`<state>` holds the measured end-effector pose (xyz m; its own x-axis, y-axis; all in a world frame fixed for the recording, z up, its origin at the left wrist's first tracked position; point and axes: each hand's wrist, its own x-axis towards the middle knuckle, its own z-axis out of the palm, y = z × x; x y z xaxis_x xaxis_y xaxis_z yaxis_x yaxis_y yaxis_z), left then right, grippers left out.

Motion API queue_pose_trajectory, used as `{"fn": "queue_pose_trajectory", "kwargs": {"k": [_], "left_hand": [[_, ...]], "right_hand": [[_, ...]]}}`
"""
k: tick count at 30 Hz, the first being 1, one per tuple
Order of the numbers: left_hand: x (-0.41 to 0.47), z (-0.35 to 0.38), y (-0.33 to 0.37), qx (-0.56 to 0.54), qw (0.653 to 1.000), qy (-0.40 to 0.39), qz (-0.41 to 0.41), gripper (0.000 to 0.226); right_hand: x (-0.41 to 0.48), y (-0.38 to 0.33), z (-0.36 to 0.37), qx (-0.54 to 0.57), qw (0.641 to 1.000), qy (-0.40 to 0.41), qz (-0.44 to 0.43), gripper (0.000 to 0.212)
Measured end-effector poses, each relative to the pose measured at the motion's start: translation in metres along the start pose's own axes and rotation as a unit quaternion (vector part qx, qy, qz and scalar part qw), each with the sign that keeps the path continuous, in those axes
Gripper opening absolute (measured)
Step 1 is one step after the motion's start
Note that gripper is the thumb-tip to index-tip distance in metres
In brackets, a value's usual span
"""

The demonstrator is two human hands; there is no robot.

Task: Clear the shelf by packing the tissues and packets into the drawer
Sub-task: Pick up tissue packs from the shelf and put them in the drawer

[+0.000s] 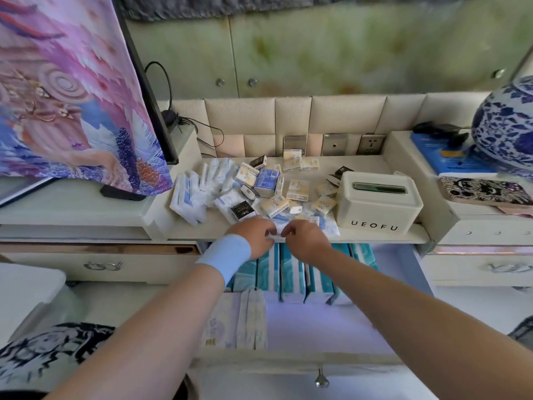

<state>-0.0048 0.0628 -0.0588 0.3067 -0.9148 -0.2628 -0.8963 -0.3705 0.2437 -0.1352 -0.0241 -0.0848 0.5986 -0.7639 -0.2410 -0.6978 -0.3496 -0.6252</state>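
Observation:
A heap of small tissue packs and packets [259, 186] lies on the cream shelf [375, 166], with white and blue tissue packs [190, 197] at its left. Both hands meet at the shelf's front edge. My left hand [253, 238], with a blue wristband, and my right hand [305, 238] pinch a white and blue tissue packet [275, 228] between them. Below them the drawer [331, 336] stands pulled out. It holds upright teal tissue packs [291, 272] at the back and pale flat packs [233, 321] at the front left.
A cream tissue box marked UEOFU [377, 202] stands on the shelf's right. A screen under patterned cloth [72, 90] stands on the left. At right are a blue and white vase [507, 122] and a phone in a patterned case [484, 190]. Shut drawers flank the open one.

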Motion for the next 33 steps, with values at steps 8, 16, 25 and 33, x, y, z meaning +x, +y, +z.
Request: {"fn": "queue_pose_trajectory", "kwargs": {"k": [8,16,25,33], "left_hand": [[0.073,-0.044,-0.037,-0.004,0.995,0.092,-0.04,0.034],[0.157,-0.051,-0.057,-0.014,0.996,0.067,-0.056,0.049],[0.185,-0.036,-0.058,-0.011,0.996,0.035,-0.082,0.048],[0.164,-0.046,-0.041,-0.035,0.994,0.107,0.017,0.079]], "right_hand": [[0.09,-0.031,-0.034,-0.029,0.998,0.021,-0.052,0.029],[0.179,-0.048,-0.029,-0.245,0.965,0.012,-0.097,0.065],[0.225,-0.045,-0.007,-0.266,0.96,-0.003,-0.083,0.085],[0.193,-0.045,-0.055,-0.149,0.985,0.037,-0.073,0.088]]}}
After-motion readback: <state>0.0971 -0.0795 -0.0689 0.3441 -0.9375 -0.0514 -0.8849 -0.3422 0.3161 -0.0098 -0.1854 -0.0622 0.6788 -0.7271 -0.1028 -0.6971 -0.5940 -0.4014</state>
